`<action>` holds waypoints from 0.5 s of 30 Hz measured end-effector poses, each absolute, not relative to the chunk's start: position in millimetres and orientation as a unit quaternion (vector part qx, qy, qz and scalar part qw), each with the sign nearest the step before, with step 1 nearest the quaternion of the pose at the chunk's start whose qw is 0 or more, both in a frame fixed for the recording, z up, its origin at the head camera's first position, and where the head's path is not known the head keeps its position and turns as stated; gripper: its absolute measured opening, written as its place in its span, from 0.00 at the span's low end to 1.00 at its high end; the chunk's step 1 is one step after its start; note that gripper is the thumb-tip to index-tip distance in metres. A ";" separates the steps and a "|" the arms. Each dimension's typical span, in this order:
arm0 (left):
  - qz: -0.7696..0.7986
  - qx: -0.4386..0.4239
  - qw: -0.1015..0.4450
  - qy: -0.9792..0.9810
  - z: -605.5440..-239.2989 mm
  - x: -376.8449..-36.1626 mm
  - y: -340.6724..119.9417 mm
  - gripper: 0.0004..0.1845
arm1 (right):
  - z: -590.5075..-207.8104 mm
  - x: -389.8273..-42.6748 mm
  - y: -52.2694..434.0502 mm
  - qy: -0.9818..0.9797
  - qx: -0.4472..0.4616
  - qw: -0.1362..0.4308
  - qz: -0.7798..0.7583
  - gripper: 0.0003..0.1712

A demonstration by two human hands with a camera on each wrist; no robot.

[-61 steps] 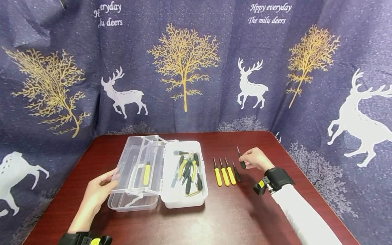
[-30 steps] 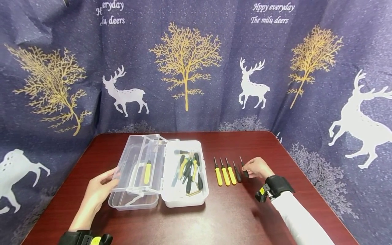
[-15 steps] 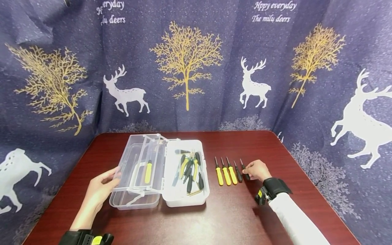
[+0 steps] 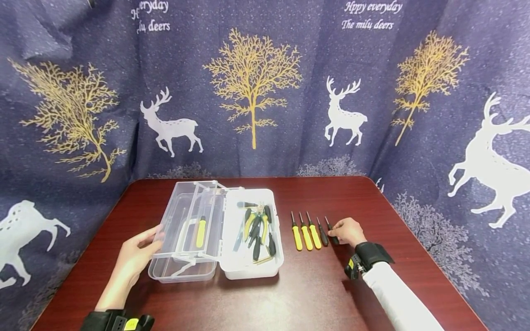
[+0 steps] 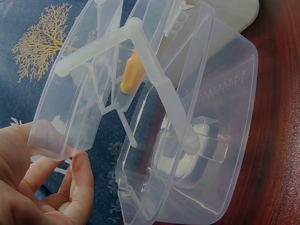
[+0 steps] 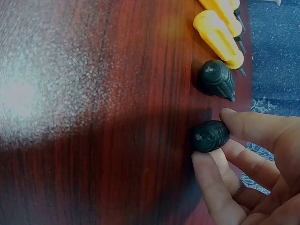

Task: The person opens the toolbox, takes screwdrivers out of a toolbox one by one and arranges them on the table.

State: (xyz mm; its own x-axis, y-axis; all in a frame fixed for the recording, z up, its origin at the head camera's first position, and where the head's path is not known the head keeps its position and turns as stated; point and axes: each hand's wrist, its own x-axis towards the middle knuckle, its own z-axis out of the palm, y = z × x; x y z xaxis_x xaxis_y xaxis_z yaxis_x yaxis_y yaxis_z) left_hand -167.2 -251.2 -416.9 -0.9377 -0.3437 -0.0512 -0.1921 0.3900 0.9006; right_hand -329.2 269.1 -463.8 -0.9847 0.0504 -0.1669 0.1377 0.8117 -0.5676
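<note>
I see right hand fingers pinching the black screwdriver flat on the bench, rightmost in the row, tip pointing away; left hand flat against toolbox lid, far off

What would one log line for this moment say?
right hand: pinches black screwdriver, on table | left hand: touches clear toolbox | row: three yellow screwdrivers

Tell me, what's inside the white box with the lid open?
The white box holds a jumble of black and yellow-handled tools, pliers among them. Whatever lies beneath that pile is hidden. One yellow-handled screwdriver sits in the clear tray.
</note>
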 end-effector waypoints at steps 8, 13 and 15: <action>-0.520 0.168 0.063 -0.835 -415.8 -166.9 -251.5 0.28 | -463.9 -330.3 268.6 0.948 0.046 0.074 -0.306 0.14; -0.522 0.173 0.064 -0.833 -415.7 -167.6 -251.1 0.28 | -465.1 -332.3 269.9 0.948 0.045 0.083 -0.305 0.14; -0.519 0.173 0.064 -0.835 -415.8 -167.5 -251.2 0.28 | -464.3 -332.7 271.1 0.945 0.044 0.089 -0.312 0.14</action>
